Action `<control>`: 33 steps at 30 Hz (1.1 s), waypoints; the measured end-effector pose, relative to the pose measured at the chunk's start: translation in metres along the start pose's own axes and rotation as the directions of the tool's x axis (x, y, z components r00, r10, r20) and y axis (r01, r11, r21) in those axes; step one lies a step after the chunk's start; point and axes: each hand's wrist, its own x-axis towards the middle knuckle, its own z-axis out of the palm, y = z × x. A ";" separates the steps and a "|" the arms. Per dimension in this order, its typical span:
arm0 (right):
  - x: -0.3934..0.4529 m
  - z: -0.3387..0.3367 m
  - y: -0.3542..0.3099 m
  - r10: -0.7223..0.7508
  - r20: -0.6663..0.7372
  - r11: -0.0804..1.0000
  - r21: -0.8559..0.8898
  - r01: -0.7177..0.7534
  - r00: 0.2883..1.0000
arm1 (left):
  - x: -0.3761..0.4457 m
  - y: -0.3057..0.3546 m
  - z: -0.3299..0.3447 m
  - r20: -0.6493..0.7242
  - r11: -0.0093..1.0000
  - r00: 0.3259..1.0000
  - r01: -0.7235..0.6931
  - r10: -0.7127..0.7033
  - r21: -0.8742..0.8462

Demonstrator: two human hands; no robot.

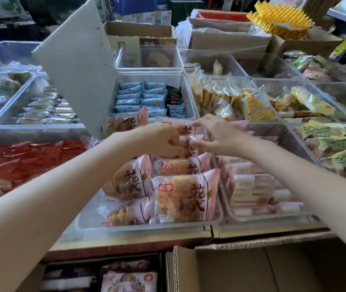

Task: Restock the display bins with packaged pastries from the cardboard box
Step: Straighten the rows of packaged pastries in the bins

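Observation:
A clear display bin (88, 225) in front of me holds several pink-wrapped pastries (185, 197) with dark lettering. Both my hands are over the far part of this bin. My left hand (159, 142) grips a pink pastry pack (185, 142) from the left. My right hand (216, 138) holds the same stack of packs from the right, its fingers curled over the wrappers. One more pink pack (128, 122) leans at the bin's back. An open cardboard box (220, 268) stands below the counter edge; its inside is not visible.
A grey cardboard sheet (77, 66) stands tilted behind the bin. Around it are bins of red packs (29, 159), blue packs (140, 98), yellow packs (241, 100), pink-white cakes (252, 190) and green packs (340, 148). Another box with packs (128, 279) lies at the lower left.

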 end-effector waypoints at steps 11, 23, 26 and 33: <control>-0.045 0.052 -0.030 -0.101 0.372 0.825 -0.487 0.287 0.923 | -0.054 0.003 0.059 0.271 0.984 0.957 0.062 -0.106 0.168; -0.047 0.062 -0.020 0.033 0.336 0.820 -0.547 0.167 0.941 | -0.048 0.018 0.089 -0.013 0.955 0.997 0.072 -0.071 0.289; -0.049 0.051 -0.024 0.100 0.392 0.820 -0.554 0.148 0.915 | -0.055 0.019 0.077 0.025 0.946 1.000 -0.009 0.002 0.324; -0.015 0.004 -0.080 -0.097 0.259 0.861 -0.462 0.212 0.961 | -0.080 -0.034 0.029 -0.305 0.987 0.947 0.056 -0.100 -0.150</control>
